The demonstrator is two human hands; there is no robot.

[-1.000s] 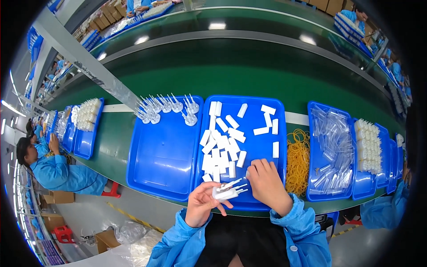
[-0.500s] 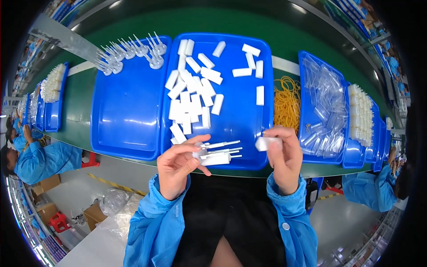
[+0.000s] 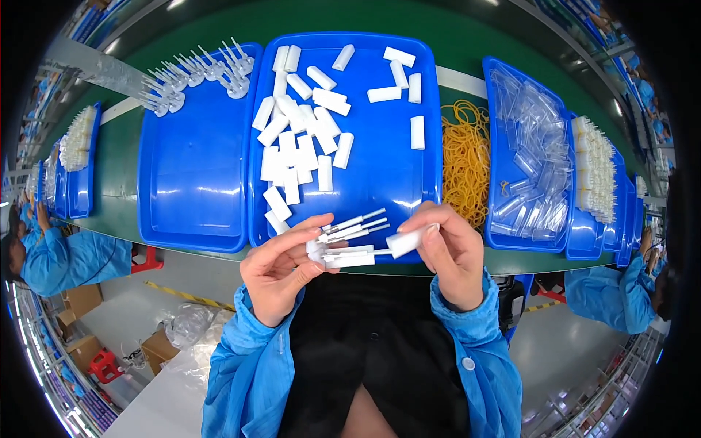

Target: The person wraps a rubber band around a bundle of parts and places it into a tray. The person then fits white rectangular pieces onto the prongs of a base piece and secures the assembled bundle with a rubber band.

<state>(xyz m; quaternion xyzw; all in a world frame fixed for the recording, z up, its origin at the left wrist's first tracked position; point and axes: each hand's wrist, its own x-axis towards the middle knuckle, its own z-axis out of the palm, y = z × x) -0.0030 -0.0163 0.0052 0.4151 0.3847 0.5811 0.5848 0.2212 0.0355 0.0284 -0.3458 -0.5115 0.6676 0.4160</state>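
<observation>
The left hand [image 3: 281,270] pinches a pronged part [image 3: 316,250] by its clear base, just above the near edge of the counter; the right hand [image 3: 453,255] grips a white block [image 3: 407,242] between thumb and fingers, at the tip of one prong. Beyond them, a blue tray [image 3: 372,175] holds scattered white pieces [image 3: 299,157]. On its left, another tray [image 3: 193,175] carries clear-based pronged parts along its far side; on its right lie yellow bands [image 3: 465,171], then a tray of clear tubes [image 3: 529,160]. The counter [image 3: 120,197] is green, and the floor [image 3: 190,274] grey. Co-workers in blue sit at either side.

Fingers partly cover the held base, and whether the prong has entered the block cannot be told. The dark fisheye rim cuts off the right-hand co-worker.
</observation>
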